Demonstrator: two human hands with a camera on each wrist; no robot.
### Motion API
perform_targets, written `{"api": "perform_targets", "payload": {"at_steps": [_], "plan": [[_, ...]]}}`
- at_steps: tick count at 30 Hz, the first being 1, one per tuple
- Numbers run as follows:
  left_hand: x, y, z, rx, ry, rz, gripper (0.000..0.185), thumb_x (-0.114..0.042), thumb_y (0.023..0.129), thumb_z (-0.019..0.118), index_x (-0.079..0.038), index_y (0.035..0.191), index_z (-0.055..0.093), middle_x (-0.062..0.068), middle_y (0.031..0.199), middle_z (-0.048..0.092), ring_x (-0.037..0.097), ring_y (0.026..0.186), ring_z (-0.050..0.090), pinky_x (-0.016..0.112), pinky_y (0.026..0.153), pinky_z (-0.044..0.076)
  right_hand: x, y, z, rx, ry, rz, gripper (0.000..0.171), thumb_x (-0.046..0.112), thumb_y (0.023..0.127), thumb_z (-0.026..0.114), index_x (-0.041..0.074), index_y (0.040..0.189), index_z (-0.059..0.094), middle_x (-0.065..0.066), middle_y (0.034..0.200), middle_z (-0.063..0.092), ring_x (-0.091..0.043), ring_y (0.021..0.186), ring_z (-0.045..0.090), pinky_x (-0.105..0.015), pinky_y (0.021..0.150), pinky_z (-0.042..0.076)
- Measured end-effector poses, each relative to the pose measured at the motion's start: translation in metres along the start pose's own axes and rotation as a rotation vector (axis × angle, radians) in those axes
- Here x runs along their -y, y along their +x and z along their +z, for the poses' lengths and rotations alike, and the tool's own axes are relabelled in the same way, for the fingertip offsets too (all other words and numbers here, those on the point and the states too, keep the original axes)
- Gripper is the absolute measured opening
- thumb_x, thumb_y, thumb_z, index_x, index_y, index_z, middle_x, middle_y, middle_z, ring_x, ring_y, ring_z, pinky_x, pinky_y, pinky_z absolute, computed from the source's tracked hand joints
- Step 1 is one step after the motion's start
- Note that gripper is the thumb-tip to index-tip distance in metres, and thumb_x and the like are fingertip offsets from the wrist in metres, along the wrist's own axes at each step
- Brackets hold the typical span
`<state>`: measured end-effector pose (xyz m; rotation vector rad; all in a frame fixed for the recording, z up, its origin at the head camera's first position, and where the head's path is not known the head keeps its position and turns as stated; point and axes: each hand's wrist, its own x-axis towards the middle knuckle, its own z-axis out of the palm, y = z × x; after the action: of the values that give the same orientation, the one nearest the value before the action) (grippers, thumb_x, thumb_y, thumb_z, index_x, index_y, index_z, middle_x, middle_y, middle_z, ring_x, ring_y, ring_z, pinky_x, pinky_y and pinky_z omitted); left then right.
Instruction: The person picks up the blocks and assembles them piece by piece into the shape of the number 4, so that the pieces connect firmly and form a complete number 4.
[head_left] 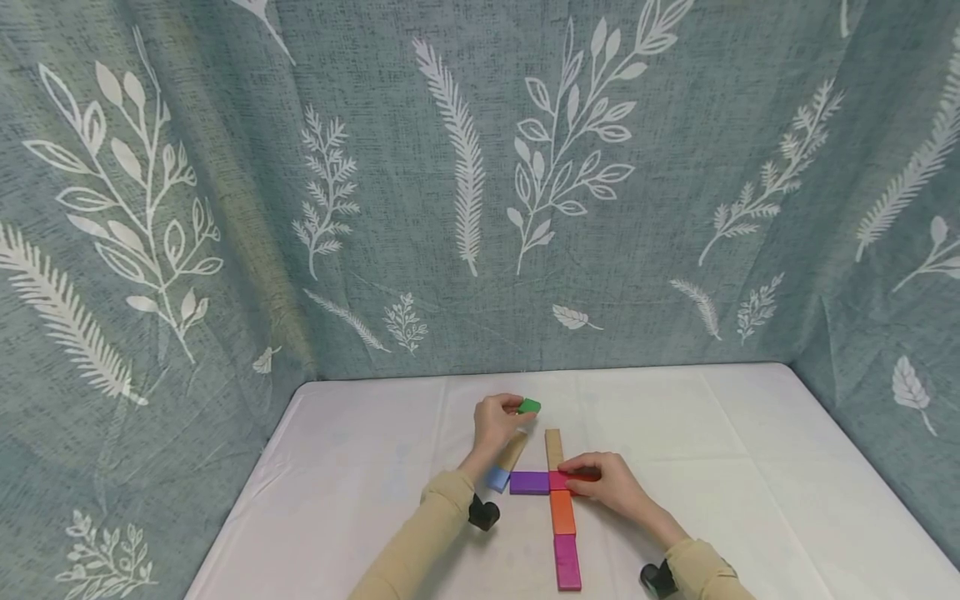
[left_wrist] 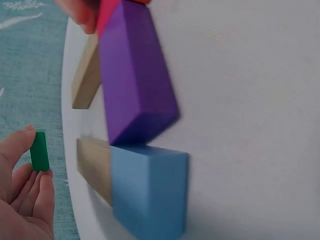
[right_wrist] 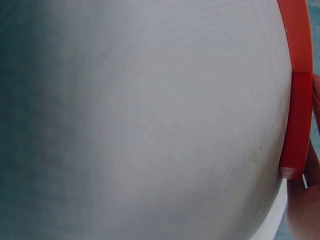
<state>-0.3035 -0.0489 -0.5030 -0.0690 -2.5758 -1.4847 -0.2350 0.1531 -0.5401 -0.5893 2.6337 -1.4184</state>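
My left hand point(head_left: 501, 417) is raised a little above the table and pinches a small green block point(head_left: 528, 406) between thumb and fingers; the same green block point(left_wrist: 39, 151) shows in the left wrist view. My right hand point(head_left: 600, 483) grips a red block point(head_left: 583, 476) lying flat on the table, at the right of a cross of blocks. The red block point(right_wrist: 295, 125) touches an orange block point(right_wrist: 300, 35). In the cross lie a purple block point(head_left: 529, 482), a blue block point(head_left: 497, 478), an orange block point(head_left: 562, 512), a magenta block point(head_left: 567, 562) and a tan block point(head_left: 553, 448).
A second tan block point(head_left: 513, 452) lies slanted under my left hand. The white table point(head_left: 750, 467) is backed and flanked by a teal leaf-print curtain point(head_left: 465, 183). The purple block point(left_wrist: 135, 85) and the blue block point(left_wrist: 150, 192) fill the left wrist view.
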Motion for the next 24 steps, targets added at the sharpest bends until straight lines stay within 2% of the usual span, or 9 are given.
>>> {"api": "perform_targets", "payload": {"at_steps": [10, 24], "plan": [[0.013, -0.002, 0.007, 0.001, 0.045, 0.009, 0.030, -0.016, 0.071, 0.082, 0.000, 0.095, 0.074, 0.012, 0.088, 0.074, 0.019, 0.079, 0.068, 0.028, 0.068, 0.056, -0.001, 0.000, 0.000, -0.011, -0.012, -0.013, 0.024, 0.017, 0.083, 0.072, 0.010, 0.107, 0.072, -0.004, 0.103, 0.073, -0.020, 0.097, 0.065, -0.017, 0.081, 0.051], [0.020, -0.007, 0.009, -0.007, 0.081, -0.007, 0.029, -0.015, 0.072, 0.082, 0.000, 0.095, 0.073, 0.012, 0.089, 0.074, 0.020, 0.081, 0.069, 0.031, 0.070, 0.057, -0.002, 0.000, 0.002, -0.024, -0.018, -0.020, 0.024, 0.017, 0.083, 0.072, 0.012, 0.106, 0.073, -0.003, 0.103, 0.073, -0.020, 0.097, 0.065, -0.018, 0.082, 0.052]]}}
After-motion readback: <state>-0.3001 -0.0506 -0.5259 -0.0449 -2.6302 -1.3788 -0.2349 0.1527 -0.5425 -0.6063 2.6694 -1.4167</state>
